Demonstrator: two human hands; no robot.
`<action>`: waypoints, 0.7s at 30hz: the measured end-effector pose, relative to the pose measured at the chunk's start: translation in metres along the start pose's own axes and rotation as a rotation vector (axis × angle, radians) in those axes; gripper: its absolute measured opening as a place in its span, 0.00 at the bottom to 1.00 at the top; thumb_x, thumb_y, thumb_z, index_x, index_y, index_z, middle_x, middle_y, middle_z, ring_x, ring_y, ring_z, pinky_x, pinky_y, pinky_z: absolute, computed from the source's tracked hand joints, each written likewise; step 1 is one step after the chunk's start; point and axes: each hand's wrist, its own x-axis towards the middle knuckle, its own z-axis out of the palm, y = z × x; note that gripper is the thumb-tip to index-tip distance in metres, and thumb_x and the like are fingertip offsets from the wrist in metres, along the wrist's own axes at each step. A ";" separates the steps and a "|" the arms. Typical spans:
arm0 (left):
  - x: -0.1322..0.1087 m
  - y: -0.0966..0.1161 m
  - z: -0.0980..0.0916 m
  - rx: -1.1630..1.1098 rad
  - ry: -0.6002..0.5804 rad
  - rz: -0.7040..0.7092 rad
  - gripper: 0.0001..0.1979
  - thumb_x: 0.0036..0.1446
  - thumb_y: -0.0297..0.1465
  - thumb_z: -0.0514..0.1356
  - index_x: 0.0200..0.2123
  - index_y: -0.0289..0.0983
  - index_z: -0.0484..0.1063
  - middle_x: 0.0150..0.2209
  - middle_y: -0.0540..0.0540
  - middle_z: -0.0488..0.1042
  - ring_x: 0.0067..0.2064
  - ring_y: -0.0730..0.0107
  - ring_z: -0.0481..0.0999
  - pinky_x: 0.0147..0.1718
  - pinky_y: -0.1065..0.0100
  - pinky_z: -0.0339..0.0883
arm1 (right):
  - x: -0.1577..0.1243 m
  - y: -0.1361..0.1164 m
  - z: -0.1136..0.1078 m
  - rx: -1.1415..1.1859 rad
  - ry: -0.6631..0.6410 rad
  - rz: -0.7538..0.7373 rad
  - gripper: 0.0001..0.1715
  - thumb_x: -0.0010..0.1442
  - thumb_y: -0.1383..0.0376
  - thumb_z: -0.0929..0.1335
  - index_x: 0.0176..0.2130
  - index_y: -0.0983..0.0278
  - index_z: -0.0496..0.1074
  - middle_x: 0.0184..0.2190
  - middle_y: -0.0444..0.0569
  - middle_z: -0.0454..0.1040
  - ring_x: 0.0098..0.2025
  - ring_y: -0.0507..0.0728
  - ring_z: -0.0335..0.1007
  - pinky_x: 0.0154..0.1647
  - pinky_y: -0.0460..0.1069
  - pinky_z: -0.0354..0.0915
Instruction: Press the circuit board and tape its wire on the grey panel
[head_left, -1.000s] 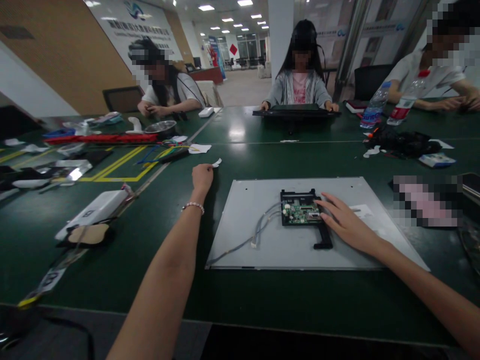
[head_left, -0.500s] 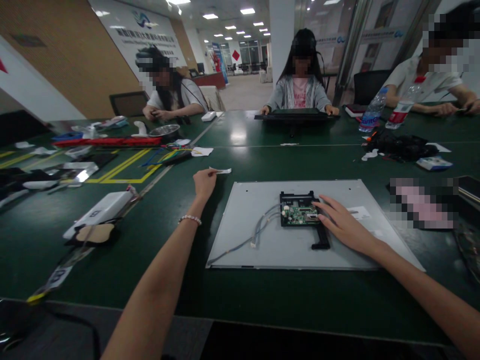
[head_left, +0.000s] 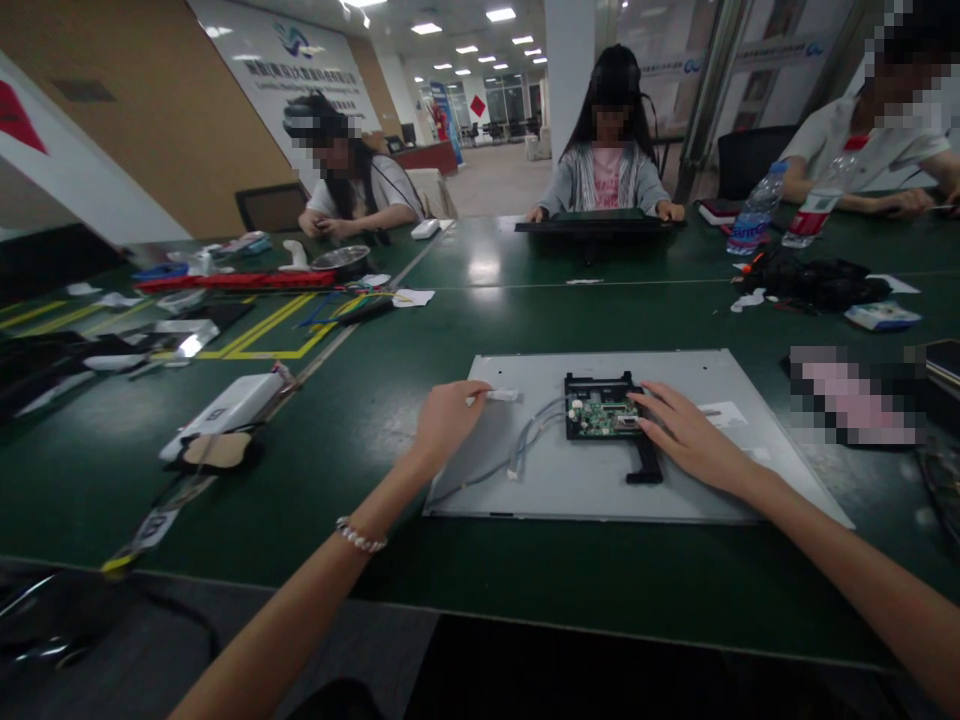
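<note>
A flat grey panel (head_left: pixel 697 480) lies on the green table (head_left: pixel 525 300) in front of me. A black frame with a green circuit board (head_left: pixel 600 412) sits on its middle, and grey wires (head_left: pixel 525 445) run from the board to the left. My left hand (head_left: pixel 446 420) is over the panel's left edge, fingers pinched on a small white strip (head_left: pixel 501 396). My right hand (head_left: pixel 686 435) rests flat on the panel, fingers spread, fingertips touching the board's right side.
A white box (head_left: pixel 225 408) and a tan pad (head_left: pixel 217 450) lie to the left. Black cables and paper (head_left: pixel 817 283), water bottles (head_left: pixel 754 210) and a blurred pink item (head_left: pixel 855 395) sit right. Three other people sit at the far side, one with a black monitor (head_left: pixel 596 225).
My left hand picked up the white strip from the table beyond the panel and carried it back toward me, over the panel's left part. The right hand stayed on the board.
</note>
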 end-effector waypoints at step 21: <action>0.049 0.134 0.031 0.479 -0.128 0.535 0.10 0.60 0.21 0.55 0.37 0.30 0.77 0.37 0.37 0.78 0.39 0.59 0.79 0.36 0.65 0.68 | 0.001 -0.006 -0.006 0.029 -0.038 -0.207 0.23 0.68 0.57 0.60 0.60 0.56 0.65 0.67 0.50 0.57 0.70 0.63 0.46 0.67 0.65 0.51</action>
